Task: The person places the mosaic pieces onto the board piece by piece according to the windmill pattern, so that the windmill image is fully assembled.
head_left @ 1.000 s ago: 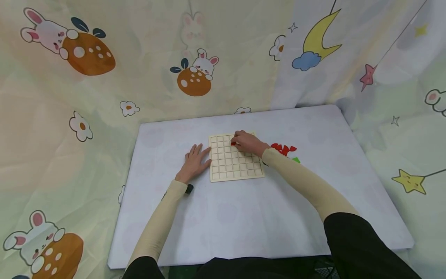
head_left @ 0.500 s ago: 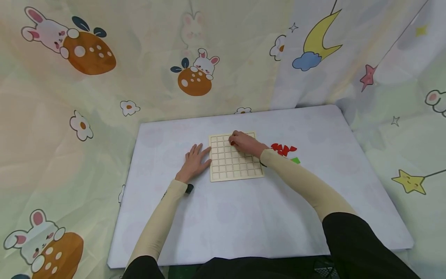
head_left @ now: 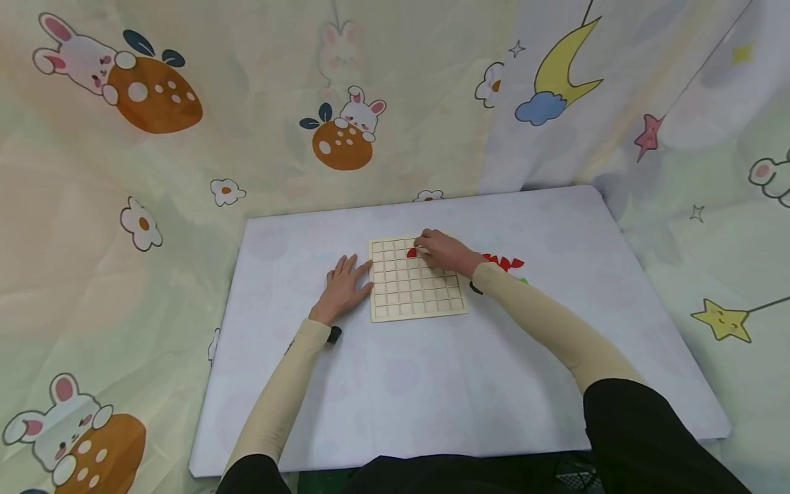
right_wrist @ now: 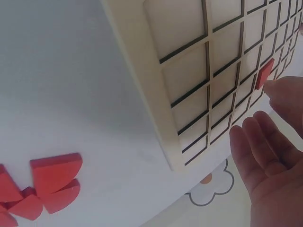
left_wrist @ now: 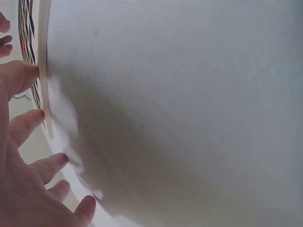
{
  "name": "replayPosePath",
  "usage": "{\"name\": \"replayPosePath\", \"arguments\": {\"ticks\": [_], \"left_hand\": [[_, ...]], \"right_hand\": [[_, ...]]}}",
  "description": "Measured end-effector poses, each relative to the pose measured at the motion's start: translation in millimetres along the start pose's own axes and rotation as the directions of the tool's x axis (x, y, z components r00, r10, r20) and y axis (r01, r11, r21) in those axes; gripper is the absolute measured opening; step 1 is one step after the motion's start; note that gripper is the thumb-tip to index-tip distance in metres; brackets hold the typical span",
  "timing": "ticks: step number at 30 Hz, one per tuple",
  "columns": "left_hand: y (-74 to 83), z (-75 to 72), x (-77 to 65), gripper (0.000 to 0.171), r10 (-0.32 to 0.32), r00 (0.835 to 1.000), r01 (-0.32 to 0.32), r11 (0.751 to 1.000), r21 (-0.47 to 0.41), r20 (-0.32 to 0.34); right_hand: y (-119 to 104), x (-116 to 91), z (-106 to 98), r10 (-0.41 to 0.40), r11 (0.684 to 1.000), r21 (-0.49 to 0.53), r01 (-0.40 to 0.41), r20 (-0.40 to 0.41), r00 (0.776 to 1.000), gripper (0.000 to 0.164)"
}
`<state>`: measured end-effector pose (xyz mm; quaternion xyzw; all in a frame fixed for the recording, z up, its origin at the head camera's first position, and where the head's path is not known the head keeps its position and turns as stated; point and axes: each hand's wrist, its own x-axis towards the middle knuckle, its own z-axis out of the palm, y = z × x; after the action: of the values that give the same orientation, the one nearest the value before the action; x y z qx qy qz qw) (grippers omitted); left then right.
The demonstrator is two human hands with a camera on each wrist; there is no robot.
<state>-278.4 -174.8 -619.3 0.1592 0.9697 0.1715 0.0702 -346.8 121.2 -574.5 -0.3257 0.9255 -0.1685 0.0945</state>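
Note:
A pale wooden grid board (head_left: 416, 296) lies on the white tabletop. One red piece with a rounded side (right_wrist: 264, 74) sits in a cell near the board's far left part. My right hand (head_left: 446, 250) is over the board just right of that piece; in the right wrist view the thumb tip is at the piece, and whether it touches is unclear. The other fingers are loosely bent with nothing between them. My left hand (head_left: 341, 291) lies spread at the board's left side, with thumb and index fingertip against the board's edge (left_wrist: 43, 47).
Several loose red pieces (right_wrist: 57, 172) lie on the table right of the board, partly behind my right forearm. A bit of a green piece (head_left: 524, 280) shows beside them. A printed cloth (head_left: 259, 158) rises behind the table's far edge.
My right hand shifted slightly left, then back right, off the red piece it had at its fingertips. That piece now shows in the grid. My left hand stays put.

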Motion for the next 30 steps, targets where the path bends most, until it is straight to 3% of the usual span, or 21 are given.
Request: {"name": "replayPosePath", "arguments": {"ticks": [17, 30], "left_hand": [[5.3, -3.6, 0.7, 0.059, 0.003, 1.000, -0.003, 0.999, 0.043, 0.006], [7.2, -4.4, -1.8, 0.059, 0.013, 1.000, -0.012, 0.999, 0.035, -0.003]], "right_hand": [[19, -45, -24, 0.061, 0.997, 0.045, -0.060, -0.034, 0.998, 0.035], [52, -100, -42, 0.216, 0.968, 0.140, -0.209, -0.038, 0.976, 0.040]]}}
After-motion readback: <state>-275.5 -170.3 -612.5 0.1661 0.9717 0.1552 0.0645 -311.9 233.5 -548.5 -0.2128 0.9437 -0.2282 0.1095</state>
